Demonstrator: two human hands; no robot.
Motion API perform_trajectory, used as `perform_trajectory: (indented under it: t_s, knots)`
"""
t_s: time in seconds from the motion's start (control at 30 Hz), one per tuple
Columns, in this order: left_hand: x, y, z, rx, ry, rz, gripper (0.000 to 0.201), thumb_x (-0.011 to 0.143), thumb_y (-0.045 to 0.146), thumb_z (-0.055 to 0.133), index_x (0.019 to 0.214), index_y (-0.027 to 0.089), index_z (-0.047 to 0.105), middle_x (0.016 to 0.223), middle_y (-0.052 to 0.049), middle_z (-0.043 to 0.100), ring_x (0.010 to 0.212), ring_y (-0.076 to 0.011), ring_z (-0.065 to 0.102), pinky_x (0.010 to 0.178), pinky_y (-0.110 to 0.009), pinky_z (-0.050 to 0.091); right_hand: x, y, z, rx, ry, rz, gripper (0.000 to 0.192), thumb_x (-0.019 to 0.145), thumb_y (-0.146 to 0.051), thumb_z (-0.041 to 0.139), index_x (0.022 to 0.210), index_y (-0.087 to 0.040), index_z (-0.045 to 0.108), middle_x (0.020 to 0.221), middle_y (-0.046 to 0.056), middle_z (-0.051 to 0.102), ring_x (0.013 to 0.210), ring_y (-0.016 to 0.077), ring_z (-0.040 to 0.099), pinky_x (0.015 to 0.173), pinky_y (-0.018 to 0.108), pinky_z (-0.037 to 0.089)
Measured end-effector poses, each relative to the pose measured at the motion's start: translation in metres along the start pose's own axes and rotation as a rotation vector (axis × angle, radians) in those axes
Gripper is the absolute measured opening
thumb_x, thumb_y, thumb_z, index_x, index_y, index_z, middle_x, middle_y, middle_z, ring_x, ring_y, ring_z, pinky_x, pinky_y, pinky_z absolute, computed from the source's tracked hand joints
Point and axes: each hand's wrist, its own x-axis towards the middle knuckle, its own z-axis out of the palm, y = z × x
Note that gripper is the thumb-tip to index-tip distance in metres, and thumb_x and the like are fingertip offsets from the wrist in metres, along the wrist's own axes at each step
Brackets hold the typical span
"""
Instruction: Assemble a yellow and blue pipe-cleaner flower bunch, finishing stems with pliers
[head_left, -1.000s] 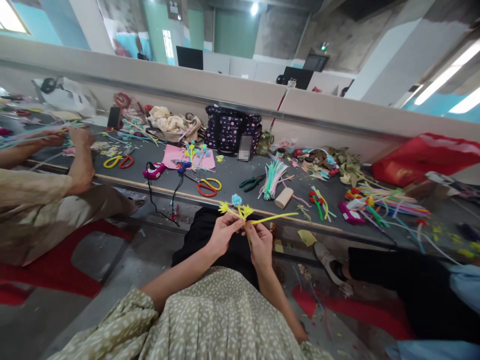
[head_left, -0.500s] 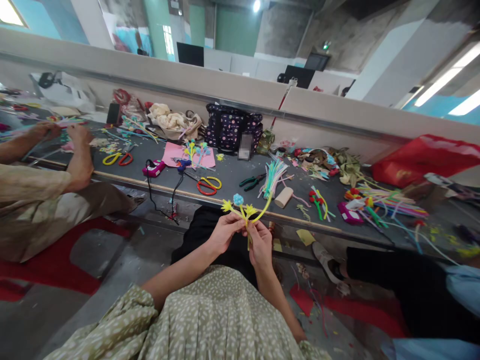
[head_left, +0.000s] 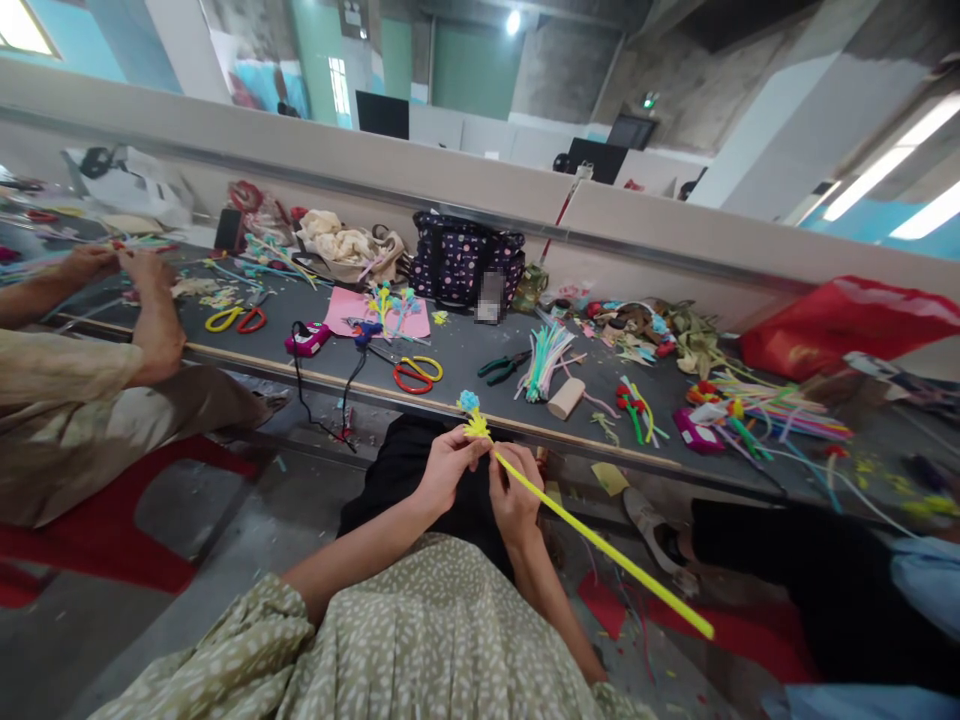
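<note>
The biggest change is in the yellow pipe cleaner point(head_left: 600, 545): half a second ago its free end curled up over the bench edge, and a second ago it stuck out level to the right, whereas now it runs straight and long, slanting down from the hands toward the floor at the lower right. The small flower bundle point(head_left: 472, 415), a blue tuft above yellow petals, has stayed just above the near edge of the grey workbench point(head_left: 465, 350), held in front of the person's lap. The left hand point(head_left: 444, 470) keeps its fingers pinched together on the stem right below the petals; the right hand point(head_left: 514, 495) has its fingers closed around the pipe cleaner where the long strand leaves the stem. By the look of it, the strand is being wound round the stem, and that swinging tail is what needs room. Along the bench lie a dark dotted bag point(head_left: 465, 262) at the far edge, a pink sheet point(head_left: 341, 312), red and yellow scissors point(head_left: 417, 374), pliers point(head_left: 502, 367) and loose coloured stems point(head_left: 546, 356). A co-worker's arm point(head_left: 154, 320) rests at the left end, well apart.
</note>
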Motion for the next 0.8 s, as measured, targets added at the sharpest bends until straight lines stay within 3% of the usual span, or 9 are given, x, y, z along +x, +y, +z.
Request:
perform_trajectory:
  t_s: [0.13, 0.3, 0.43, 0.57, 0.8]
  knots:
    - [0.001, 0.0, 0.0, 0.033, 0.043, -0.001, 0.025, 0.064, 0.034, 0.081, 0.063, 0.013, 0.067, 0.058, 0.001, 0.053, 0.052, -0.0064, 0.041, 0.05, -0.021, 0.032, 0.0, -0.001, -0.001, 0.005, -0.022, -0.028, 0.022, 0.09, -0.019, 0.053, 0.104, -0.026, 0.068, 0.1, 0.011, 0.067, 0.095, 0.0264, 0.063, 0.084, 0.044, 0.053]
    - [0.0, 0.001, 0.0, 0.062, 0.053, 0.071, 0.021, 0.068, 0.031, 0.078, 0.067, 0.013, 0.068, 0.068, 0.0, 0.054, 0.056, -0.0061, 0.041, 0.05, -0.02, 0.032, 0.003, -0.006, 0.004, 0.129, 0.069, 0.032, 0.016, 0.089, -0.018, 0.056, 0.097, -0.022, 0.07, 0.093, 0.008, 0.069, 0.089, 0.0227, 0.064, 0.082, 0.039, 0.053]
    - [-0.001, 0.003, 0.0, 0.069, 0.03, 0.131, 0.021, 0.069, 0.032, 0.077, 0.067, 0.013, 0.068, 0.077, -0.001, 0.053, 0.062, -0.0073, 0.044, 0.051, -0.02, 0.033, 0.005, -0.011, 0.006, 0.243, 0.128, 0.235, 0.011, 0.087, -0.025, 0.062, 0.083, -0.019, 0.069, 0.084, 0.006, 0.069, 0.079, 0.0195, 0.064, 0.077, 0.034, 0.052]
    - [-0.002, 0.007, 0.0, 0.065, -0.006, 0.145, 0.018, 0.071, 0.03, 0.077, 0.067, 0.013, 0.069, 0.084, -0.001, 0.053, 0.064, -0.0074, 0.045, 0.052, -0.02, 0.034, 0.007, -0.013, 0.004, 0.426, 0.09, 0.489, 0.016, 0.083, -0.033, 0.067, 0.081, -0.017, 0.07, 0.071, 0.002, 0.068, 0.065, 0.0166, 0.061, 0.065, 0.029, 0.049]
    - [-0.004, 0.015, 0.001, 0.06, -0.083, 0.162, 0.02, 0.071, 0.03, 0.077, 0.064, 0.012, 0.069, 0.08, -0.003, 0.055, 0.067, -0.01, 0.051, 0.056, -0.022, 0.04, 0.011, -0.014, 0.003, 0.853, 0.043, 0.749, 0.021, 0.075, -0.034, 0.075, 0.065, -0.018, 0.067, 0.058, -0.002, 0.062, 0.054, 0.0106, 0.054, 0.056, 0.022, 0.043]
